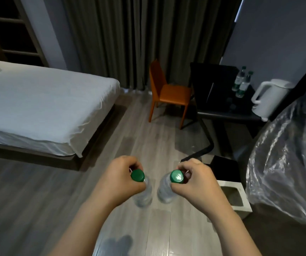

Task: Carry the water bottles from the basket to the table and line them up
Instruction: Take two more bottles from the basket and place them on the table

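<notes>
One wide head view looks forward and down, close over the left hand (119,179) and right hand (197,180), toward the table (227,115).

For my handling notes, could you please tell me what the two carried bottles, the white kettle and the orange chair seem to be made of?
The left bottle and right bottle look like thin clear plastic, the floor showing through, with glossy green caps. The kettle appears matte white plastic. The orange chair seems smooth leatherette or moulded plastic; I cannot tell which.
</notes>
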